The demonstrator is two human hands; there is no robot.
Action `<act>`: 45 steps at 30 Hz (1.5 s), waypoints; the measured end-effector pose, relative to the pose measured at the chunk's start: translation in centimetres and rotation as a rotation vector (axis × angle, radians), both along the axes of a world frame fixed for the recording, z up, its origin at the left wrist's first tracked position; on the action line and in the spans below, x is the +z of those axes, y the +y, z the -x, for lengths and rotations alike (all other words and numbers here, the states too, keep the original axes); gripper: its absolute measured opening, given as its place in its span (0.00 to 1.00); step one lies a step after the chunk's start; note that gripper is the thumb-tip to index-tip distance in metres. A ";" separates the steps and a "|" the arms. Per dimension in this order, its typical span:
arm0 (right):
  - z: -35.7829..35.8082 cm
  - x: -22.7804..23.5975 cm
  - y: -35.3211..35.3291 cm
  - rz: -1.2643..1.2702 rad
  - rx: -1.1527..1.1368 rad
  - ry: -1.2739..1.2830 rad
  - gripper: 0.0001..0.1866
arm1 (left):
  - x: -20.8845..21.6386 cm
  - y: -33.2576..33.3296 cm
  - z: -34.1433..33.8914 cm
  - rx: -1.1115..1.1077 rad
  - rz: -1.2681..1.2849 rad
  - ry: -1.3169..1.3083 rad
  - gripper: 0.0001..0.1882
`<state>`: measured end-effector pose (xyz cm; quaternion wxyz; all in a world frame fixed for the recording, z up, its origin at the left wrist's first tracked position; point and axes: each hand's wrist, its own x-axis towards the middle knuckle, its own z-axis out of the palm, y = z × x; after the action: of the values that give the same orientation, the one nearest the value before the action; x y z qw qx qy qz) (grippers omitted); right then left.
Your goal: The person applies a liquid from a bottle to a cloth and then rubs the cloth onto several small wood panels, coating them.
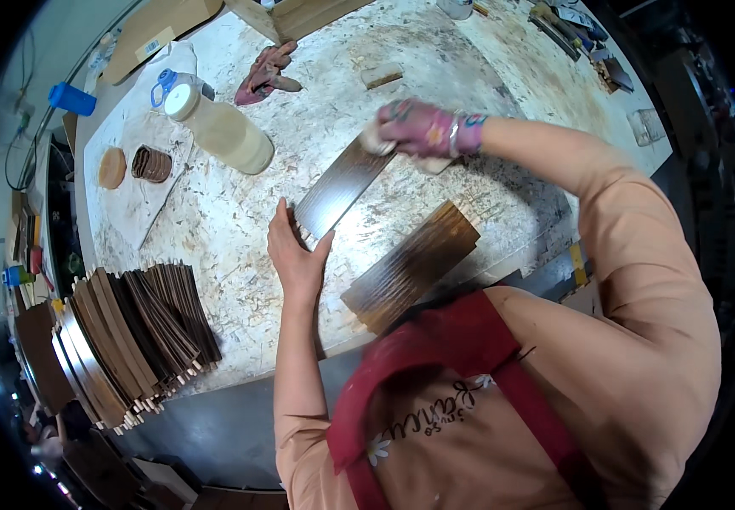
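Note:
A dark brown wood-grain board [346, 183] lies slanted on the worktable, its surface shiny. My bare left hand [297, 255] is at its near end, with thumb and fingers spread around the corners. At the far end, my right hand [422, 132], in a purple patterned glove, is closed on a whitish wad of cloth [376, 140] pressed to the board. The fingertips on the wad are partly hidden. A stack of brown boards [414, 265] sits at the table's near edge, close to my body.
Many dark slats [133, 336] with pale ends lean in a row at the left. A bottle of cloudy liquid [223, 132], a brown-stained container [152, 164], a stained glove [267, 75] and a small block [382, 76] occupy the whitish stained table [223, 221]. Tools [559, 30] lie far right.

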<state>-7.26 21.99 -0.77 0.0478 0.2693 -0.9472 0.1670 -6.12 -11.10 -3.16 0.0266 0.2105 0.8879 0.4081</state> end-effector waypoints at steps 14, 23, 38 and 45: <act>2.3 -6.1 3.5 0.061 -0.223 -0.153 0.11 | -2.5 1.7 -0.2 -0.039 -0.215 -0.107 0.45; 1.4 3.8 -1.9 0.303 -0.161 0.139 0.11 | 1.5 0.2 3.1 0.177 -0.517 -1.300 0.31; 3.3 -0.1 -1.4 0.136 -0.110 0.055 0.12 | -0.8 -2.2 1.9 0.069 -0.968 -1.541 0.31; 2.7 -2.3 -10.3 0.118 0.187 0.155 0.14 | 0.9 -1.1 1.2 0.258 -0.902 -1.465 0.31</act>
<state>-9.98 11.68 -3.03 0.1211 0.3653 -0.9000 0.2047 -7.27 -12.22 -2.27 0.4587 -0.2170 0.4177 0.7537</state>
